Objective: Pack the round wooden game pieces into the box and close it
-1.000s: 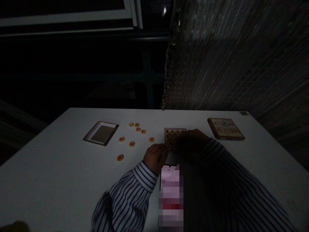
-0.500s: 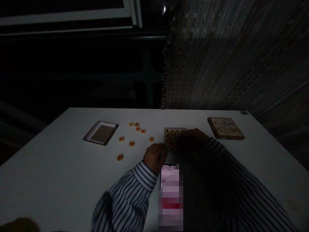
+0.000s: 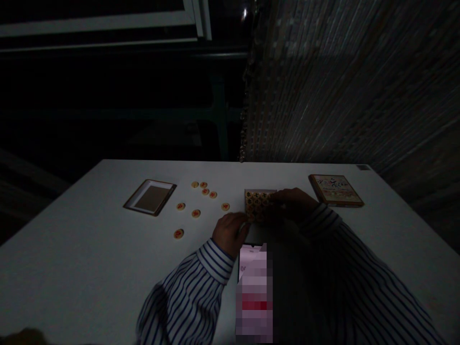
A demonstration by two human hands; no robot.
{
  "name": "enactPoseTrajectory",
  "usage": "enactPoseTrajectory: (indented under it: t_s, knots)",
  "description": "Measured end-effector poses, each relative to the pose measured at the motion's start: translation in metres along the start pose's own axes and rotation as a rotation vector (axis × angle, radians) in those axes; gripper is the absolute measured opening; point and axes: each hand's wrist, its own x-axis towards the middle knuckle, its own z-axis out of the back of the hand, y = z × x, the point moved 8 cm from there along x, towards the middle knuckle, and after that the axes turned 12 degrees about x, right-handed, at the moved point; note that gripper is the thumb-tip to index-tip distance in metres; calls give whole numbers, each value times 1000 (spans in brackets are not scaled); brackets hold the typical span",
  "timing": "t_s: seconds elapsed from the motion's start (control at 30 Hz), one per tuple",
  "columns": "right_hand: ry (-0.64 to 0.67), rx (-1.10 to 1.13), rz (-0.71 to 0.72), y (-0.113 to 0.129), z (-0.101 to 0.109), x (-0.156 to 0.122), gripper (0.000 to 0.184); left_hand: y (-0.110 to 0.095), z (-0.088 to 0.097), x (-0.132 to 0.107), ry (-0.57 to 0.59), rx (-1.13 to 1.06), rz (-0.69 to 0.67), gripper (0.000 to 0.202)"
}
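A small box (image 3: pixel 250 191) filled with rows of round xiangqi pieces (image 3: pixel 256 201) lies in front of me. My left hand (image 3: pixel 230 232) is at its near left corner, fingers bent and closed on the edge. Over the box's right side reaches my right hand (image 3: pixel 293 203), bent down onto the pieces there. Its fingertips are lost in dark shadow, so whether they pinch a piece does not show. Loose pieces with red characters lie to the left, the closest one (image 3: pixel 225 207) just beyond my left hand.
Several more loose pieces (image 3: pixel 196 213) are scattered on the white table (image 3: pixel 89 239). An open shallow box part (image 3: pixel 133 205) lies at the left, a printed box lid (image 3: pixel 338 190) at the right. A phone (image 3: pixel 251 254), partly pixelated, sits between my forearms. Light is dim.
My right hand has shifted slightly to the right and up, uncovering more pieces in the box. My left hand stays at the corner; the loose pieces have not moved.
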Motion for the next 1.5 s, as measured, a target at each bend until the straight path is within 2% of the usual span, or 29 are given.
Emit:
enactPoseTrajectory:
  t_s: [0.17,0.5,1.0,1.1,1.3,1.5]
  knots:
    - [-79,47,53,-5,13,-4,21,1,3,0,-8,-1,19,19]
    - [-190,-35,-48,-2,34,-11,20,1,9,0,-34,-28,24,19]
    - [-172,-39,-40,-1,32,-10,21,-19,26,4,-90,-91,-90,12]
    - [-188,-36,-31,-1,31,-10,22,-10,29,3,-125,-96,-34,12]
    - [-187,-18,-5,3,32,-10,21,24,46,3,-246,-87,188,14]
    - [-198,8,28,8,32,-10,20,38,60,2,-363,-27,248,12]
